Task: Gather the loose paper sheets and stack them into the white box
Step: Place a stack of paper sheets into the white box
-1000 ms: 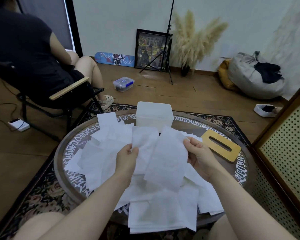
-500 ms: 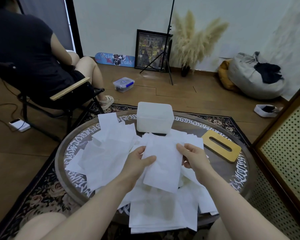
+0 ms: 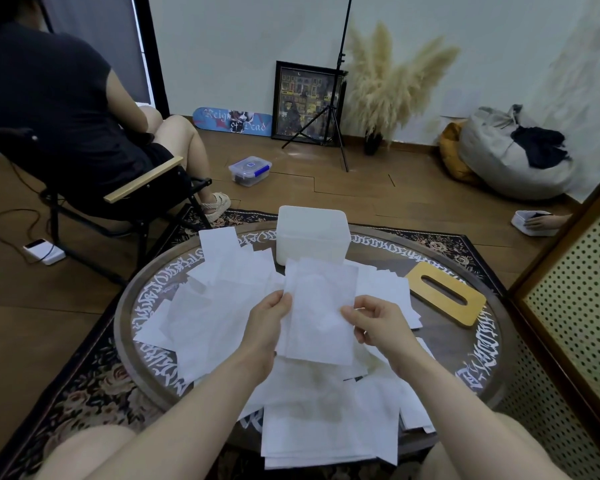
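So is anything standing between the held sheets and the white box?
Nothing visible does. Both the left hand and right hand hold the sheets just in front of the white box, with only loose paper lying below.

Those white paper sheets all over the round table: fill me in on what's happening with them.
A seated person is gathering them. The left hand and right hand pinch the side edges of a small bunch of thin white paper sheets, held up above the round glass-topped table. Many more loose white sheets lie scattered across the tabletop. The white plastic box stands at the far edge. A wooden slotted lid lies to its right. Whether the box holds anything yet cannot be seen.
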Motion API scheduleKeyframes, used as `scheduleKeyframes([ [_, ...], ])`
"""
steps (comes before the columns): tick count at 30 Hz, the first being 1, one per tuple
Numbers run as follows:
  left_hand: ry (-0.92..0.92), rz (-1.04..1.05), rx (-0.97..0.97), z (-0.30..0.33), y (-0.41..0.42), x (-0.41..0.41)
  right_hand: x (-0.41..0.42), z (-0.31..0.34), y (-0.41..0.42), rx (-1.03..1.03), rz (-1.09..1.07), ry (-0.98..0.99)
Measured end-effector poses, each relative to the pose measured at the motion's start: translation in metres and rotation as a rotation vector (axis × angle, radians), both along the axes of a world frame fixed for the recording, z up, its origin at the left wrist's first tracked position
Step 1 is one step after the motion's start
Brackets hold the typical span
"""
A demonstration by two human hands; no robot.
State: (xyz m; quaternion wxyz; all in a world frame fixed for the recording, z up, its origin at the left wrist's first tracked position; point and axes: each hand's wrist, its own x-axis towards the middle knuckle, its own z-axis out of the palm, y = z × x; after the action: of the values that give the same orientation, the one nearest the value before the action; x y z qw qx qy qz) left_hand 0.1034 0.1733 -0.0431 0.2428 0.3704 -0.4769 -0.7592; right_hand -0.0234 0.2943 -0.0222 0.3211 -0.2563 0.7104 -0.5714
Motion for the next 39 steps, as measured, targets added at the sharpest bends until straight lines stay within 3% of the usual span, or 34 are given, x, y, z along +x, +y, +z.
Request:
scheduleKeyframes([
  [11,0.055,-0.047,0.108,0.0,0.001,0.001,0.003,-0.004,-0.006,0.01,-0.024,-0.014],
  [19,0.027,-0.07,-0.011,0.001,0.003,0.003,0.001,-0.009,-0.006,0.049,-0.026,-0.013],
  [26,0.022,-0.155,0.026,0.01,-0.008,0.01,-0.011,-0.001,0.001,0.098,-0.126,0.003],
  [33,-0.117,-0.509,0.02,0.012,-0.011,0.018,-0.023,-0.001,0.01,0.267,0.128,-0.253],
  [39,-0.262,-0.456,0.006,0.004,-0.016,0.018,-0.024,-0.007,0.015,0.329,0.163,-0.108],
])
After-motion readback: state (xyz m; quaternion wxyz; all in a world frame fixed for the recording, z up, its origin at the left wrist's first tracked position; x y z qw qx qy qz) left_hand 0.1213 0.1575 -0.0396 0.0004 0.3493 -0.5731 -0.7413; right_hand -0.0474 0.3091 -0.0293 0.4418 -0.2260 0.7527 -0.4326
